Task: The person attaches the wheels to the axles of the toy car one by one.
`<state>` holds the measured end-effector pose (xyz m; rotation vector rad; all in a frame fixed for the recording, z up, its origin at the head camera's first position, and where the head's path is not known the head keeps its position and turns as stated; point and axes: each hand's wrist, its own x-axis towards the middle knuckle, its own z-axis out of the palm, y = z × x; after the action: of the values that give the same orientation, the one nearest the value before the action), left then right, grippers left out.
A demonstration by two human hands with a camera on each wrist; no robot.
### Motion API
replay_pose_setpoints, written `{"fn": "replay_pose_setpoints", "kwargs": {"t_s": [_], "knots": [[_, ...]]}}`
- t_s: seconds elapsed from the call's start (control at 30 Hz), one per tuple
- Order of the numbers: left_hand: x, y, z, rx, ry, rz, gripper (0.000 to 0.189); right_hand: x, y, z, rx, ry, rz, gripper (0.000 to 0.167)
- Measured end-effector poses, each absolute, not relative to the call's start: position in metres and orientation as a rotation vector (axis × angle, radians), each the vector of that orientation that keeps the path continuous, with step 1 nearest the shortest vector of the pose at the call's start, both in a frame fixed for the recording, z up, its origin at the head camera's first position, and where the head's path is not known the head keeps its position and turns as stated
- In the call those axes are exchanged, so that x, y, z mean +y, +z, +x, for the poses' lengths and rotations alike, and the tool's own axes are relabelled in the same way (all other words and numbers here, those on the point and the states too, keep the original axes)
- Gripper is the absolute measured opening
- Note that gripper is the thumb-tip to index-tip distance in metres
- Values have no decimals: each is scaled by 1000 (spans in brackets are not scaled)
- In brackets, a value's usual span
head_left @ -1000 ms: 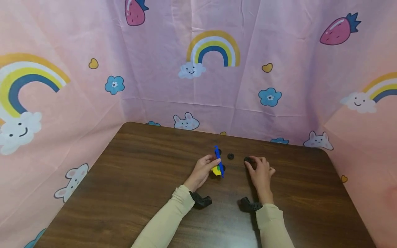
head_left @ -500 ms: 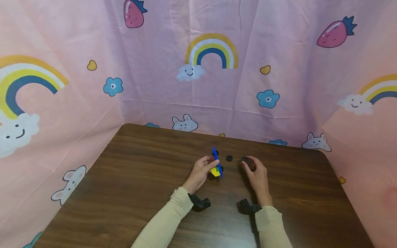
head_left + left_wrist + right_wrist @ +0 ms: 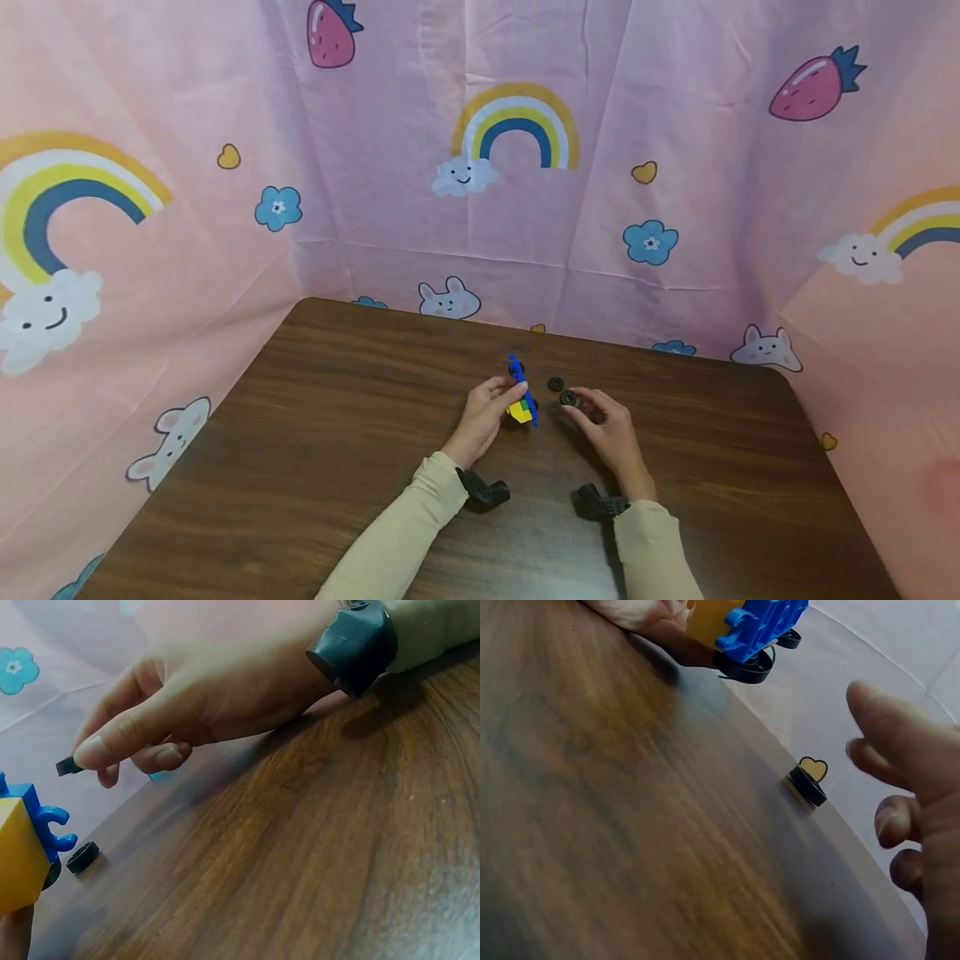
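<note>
Creased cloth (image 3: pixel 390 208) hung behind the table (image 3: pixel 337 400) and down both sides, lilac at the back and pinker toward the flanks. Its print ran to rainbows (image 3: pixel 516 108), smiling clouds (image 3: pixel 464 176), strawberries (image 3: pixel 806 92), blue flowers (image 3: pixel 650 242), yellow hearts (image 3: pixel 644 172) and pale animal heads (image 3: pixel 449 299), some partly hidden behind the table's far edge. The table was dark brown, wood-grained, with rounded far corners. A whitish sheen (image 3: pixel 546 575) of light lay on its near part.
</note>
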<state>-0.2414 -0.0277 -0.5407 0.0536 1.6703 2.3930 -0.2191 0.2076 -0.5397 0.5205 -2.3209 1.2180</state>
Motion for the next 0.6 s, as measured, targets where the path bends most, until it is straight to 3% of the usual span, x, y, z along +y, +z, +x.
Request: {"fn": "replay_pose_setpoints", "kwargs": {"t_s": [0.6], "knots": [[-28, -537, -240, 1706, 2375, 35, 46, 190, -534, -217, -2273, 1343, 615, 36]]}}
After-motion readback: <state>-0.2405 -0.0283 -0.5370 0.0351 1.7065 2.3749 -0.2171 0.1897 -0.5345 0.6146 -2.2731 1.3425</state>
